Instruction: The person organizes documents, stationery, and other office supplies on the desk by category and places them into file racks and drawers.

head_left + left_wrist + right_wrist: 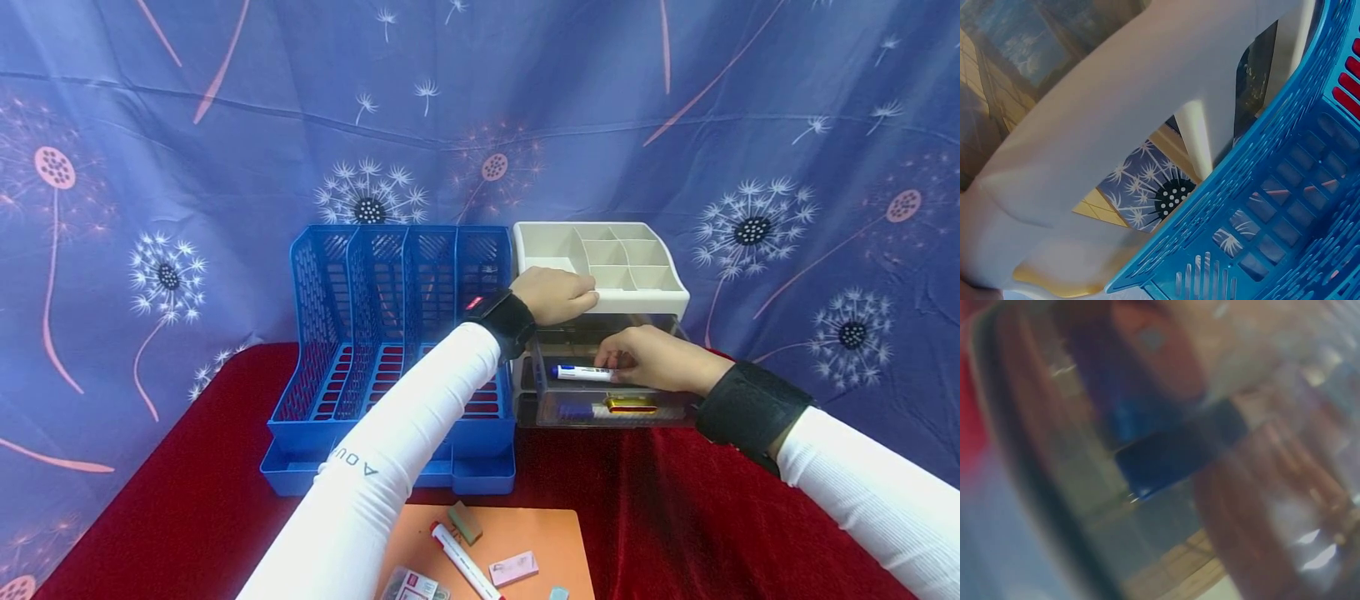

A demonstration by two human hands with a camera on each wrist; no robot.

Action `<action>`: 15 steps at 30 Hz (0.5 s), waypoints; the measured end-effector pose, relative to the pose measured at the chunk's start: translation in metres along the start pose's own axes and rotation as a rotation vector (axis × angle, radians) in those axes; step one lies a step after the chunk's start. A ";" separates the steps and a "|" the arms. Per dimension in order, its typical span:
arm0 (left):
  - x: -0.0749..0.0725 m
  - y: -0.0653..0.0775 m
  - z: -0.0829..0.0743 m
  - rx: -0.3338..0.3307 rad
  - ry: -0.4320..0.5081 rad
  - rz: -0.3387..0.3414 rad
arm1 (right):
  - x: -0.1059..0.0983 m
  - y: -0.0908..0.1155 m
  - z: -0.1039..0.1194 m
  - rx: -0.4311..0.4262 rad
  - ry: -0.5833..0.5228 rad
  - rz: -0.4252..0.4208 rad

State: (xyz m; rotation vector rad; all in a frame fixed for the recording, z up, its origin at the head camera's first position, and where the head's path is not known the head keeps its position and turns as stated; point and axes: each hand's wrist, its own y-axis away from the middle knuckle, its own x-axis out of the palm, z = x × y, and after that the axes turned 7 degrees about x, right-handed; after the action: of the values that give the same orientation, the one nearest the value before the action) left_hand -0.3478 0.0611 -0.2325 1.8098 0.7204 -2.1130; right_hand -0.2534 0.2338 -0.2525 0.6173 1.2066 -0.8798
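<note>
At the clear plastic drawer (677,412), the right hand (651,358) pinches a smooth, blue-capped white marker (581,373), its print too small to read; the left hand (553,294), whose grip I cannot tell, touches the moulded white organiser (641,302), its sleeve (408,442) lettered "AOU".

White marker (583,373) (blue-capped), cream-topped organizer (641,298), blue file rack (483,477), dandelion-patterned blue curtain (585,142)

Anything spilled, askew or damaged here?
Nothing stands out: no spill or damage visible. The red-capped marker lies slanted on the orange board, but looks ordinary. The right hand holds a blue-capped marker. Right wrist view is too blurred to check detail.
</note>
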 end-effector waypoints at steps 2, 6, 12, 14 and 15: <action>0.000 0.000 0.000 -0.002 0.003 0.001 | 0.000 0.000 0.000 -0.002 -0.003 -0.007; 0.000 0.000 0.000 -0.002 0.019 -0.002 | 0.000 0.000 -0.001 -0.006 0.002 -0.028; 0.000 0.000 0.000 -0.002 0.019 0.001 | -0.003 0.004 0.000 -0.007 -0.029 -0.049; 0.000 -0.001 0.001 -0.002 0.014 0.005 | -0.006 0.006 0.001 -0.007 -0.039 -0.054; -0.001 -0.001 0.001 -0.003 0.014 0.007 | -0.007 0.007 0.002 -0.002 -0.040 -0.060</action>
State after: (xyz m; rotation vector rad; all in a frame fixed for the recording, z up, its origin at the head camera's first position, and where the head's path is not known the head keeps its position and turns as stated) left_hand -0.3490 0.0610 -0.2317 1.8248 0.7192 -2.0951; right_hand -0.2473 0.2370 -0.2455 0.5616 1.1946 -0.9368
